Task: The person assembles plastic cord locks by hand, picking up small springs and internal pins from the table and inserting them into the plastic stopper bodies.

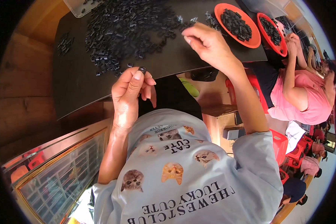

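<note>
My left hand point(127, 91), at the table's near edge, pinches a small black ring-shaped piece point(142, 70) between thumb and forefinger, its other fingers curled. Farther right, my right hand point(212, 44) is over the dark table point(168, 67) with thumb and forefinger drawn together; whatever lies between their tips is too small to make out. A large heap of small black plastic pieces point(117, 31) spreads across the table beyond my left hand. Past the right fingertips are rows of small shiny pieces point(193, 19). An orange-red bowl point(255, 42) holding more black pieces stands near my right wrist.
A second red bowl point(284, 51) of black parts sits farther right, near a co-worker in pink point(304, 97). A clear plastic bin point(77, 12) is at the far left, beyond a small separate group of pieces point(65, 44). A cardboard box point(218, 128) stands below the table.
</note>
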A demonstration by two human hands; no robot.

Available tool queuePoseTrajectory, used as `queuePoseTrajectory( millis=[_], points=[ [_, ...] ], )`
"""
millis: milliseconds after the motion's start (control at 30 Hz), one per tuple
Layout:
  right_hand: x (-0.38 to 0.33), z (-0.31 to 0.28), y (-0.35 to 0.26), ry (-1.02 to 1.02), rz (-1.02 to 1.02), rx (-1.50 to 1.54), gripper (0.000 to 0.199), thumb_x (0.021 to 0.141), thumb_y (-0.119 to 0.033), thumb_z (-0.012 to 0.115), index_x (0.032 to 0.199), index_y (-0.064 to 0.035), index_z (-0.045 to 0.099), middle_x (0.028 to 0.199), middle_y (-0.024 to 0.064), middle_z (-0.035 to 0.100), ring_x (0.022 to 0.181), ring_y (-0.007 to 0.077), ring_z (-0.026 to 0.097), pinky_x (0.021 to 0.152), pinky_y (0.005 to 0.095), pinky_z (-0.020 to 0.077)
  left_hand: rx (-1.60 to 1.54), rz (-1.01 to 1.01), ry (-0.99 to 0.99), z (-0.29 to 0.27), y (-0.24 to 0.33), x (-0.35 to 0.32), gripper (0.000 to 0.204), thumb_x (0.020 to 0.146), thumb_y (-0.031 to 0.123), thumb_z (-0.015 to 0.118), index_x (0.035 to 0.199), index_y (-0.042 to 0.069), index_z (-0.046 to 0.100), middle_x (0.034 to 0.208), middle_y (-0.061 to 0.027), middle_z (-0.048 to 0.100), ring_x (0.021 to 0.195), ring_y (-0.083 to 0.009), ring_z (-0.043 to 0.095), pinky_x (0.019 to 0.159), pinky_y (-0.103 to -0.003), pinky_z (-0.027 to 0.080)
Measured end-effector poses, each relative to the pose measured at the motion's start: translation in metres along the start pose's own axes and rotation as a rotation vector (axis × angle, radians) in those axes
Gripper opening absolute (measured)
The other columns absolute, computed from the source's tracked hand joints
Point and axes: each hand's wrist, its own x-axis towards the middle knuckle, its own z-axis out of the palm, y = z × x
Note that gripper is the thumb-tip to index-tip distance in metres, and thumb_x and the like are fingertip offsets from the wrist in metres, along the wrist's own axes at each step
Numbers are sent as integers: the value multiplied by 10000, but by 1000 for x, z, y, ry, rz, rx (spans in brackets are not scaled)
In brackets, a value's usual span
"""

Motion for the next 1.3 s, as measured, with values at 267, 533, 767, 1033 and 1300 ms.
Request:
queuePoseTrajectory(
  millis=[267,533,767,1033,1300],
  points=[
    [13,18,10,-10,-45,-371,123,856,-100,613,960,-33,624,890,111,590,801,327,610,674,415,487,86,-10,29,-2,1,6,303,1005,267,483,864,28,606,711,8,565,585,-52,480,559,-211,372],
    [27,24,-1,-187,31,-496,150,844,-159,632,873,-17,591,915,129,583,840,354,613,680,450,500,62,-25,15,1,-1,14,279,1001,242,495,890,12,609,743,-2,575,590,-50,473,554,-211,385],
    [30,19,-1,-192,-1,-430,144,813,-79,607,931,-21,549,888,145,579,799,373,607,668,455,489,82,-23,9,6,2,22,264,1002,220,496,916,-1,609,794,-18,596,589,-51,453,551,-212,400],
    [24,12,-8,-96,-152,-144,209,770,-23,585,979,-13,599,898,152,636,786,375,623,701,442,522,107,-5,-29,-1,-1,32,267,1002,260,482,972,25,606,824,-55,634,572,-76,491,523,-207,361],
    [19,7,-43,-72,188,320,96,855,-33,602,947,-8,595,729,138,638,661,241,692,588,344,538,84,-54,-9,-1,0,35,256,1000,237,499,932,20,617,823,-24,616,606,-52,479,564,-211,395]
  ],
)
